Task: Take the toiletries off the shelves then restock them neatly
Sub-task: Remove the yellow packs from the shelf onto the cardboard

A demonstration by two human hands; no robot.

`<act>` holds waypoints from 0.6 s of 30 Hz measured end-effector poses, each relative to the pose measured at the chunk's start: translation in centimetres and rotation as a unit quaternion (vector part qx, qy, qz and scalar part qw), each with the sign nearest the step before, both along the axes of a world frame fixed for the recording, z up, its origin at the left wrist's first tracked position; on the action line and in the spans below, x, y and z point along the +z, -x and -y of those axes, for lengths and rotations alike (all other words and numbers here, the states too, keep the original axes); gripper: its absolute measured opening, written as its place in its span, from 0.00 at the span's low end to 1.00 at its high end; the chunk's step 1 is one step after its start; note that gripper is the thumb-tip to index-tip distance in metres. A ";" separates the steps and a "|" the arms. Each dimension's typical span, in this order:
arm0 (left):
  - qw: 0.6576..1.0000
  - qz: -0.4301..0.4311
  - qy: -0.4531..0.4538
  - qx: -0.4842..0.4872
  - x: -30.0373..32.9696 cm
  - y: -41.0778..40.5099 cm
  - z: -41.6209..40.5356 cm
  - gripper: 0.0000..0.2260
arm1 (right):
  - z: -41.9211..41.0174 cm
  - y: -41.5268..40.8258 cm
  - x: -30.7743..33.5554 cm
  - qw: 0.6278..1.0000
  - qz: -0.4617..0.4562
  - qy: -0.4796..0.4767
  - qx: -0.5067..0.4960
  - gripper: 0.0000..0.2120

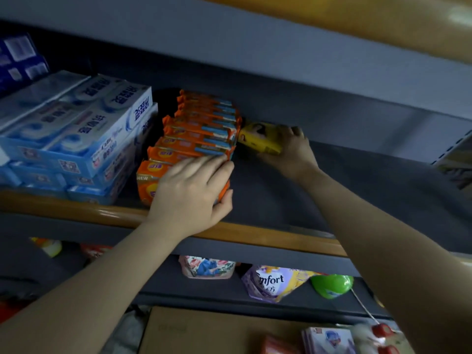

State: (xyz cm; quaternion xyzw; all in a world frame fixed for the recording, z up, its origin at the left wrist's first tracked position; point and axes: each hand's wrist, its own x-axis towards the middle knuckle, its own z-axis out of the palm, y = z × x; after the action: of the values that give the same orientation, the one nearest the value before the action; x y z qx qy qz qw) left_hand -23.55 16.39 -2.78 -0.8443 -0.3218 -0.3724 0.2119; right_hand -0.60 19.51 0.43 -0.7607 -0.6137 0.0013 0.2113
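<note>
The right hand (288,146) pinches a yellow box (259,139); it looks light and stiff, best held by its sides. The left hand (194,190) curls round the front orange pack (150,180).

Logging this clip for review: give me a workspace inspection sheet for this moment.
Surface: grey shelf with wooden front edge.
Job's things: orange packs in a row; yellow pack behind them; blue-white boxes stacked at left.
Clutter: Comfort pouch and green object on the shelf below.
Grippers: left hand grips the front orange pack; right hand holds the yellow pack.
Cables: nothing seen.
Surroundings: cardboard box below.
</note>
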 end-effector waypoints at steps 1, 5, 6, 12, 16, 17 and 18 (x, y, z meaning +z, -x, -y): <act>1.000 -0.003 0.004 -0.001 0.0 0.1 0.0 0.17 | 1.7 0.3 0.3 0.999 -0.044 -0.001 0.015 0.36; 0.998 -0.030 0.049 0.006 0.9 0.3 0.6 0.18 | 9.8 1.6 2.2 0.928 -0.356 0.051 0.102 0.29; 0.996 -0.042 0.074 0.006 1.3 0.3 0.8 0.19 | 11.6 1.8 2.7 0.900 -0.411 0.075 0.120 0.28; 0.941 0.052 0.267 -0.203 5.1 0.8 4.2 0.35 | 18.4 2.5 4.3 0.786 -0.583 0.132 0.154 0.39; 0.931 0.060 0.226 -0.282 5.9 -0.1 7.0 0.22 | 20.6 3.2 5.0 0.827 -0.536 0.118 0.121 0.34; 0.924 0.063 0.249 -0.284 5.4 -0.2 7.6 0.20 | 21.2 3.3 5.1 0.845 -0.513 0.105 0.104 0.31; 0.911 0.075 0.290 -0.285 4.7 -0.3 8.1 0.20 | 21.7 3.4 5.2 0.860 -0.492 0.096 0.092 0.30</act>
State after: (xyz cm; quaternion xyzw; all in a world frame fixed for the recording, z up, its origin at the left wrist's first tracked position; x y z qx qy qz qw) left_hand -23.24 8.28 1.91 -0.8940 -0.1766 -0.3693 -0.1821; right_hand -3.98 -2.21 5.63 -0.6176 -0.4937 0.4536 0.4111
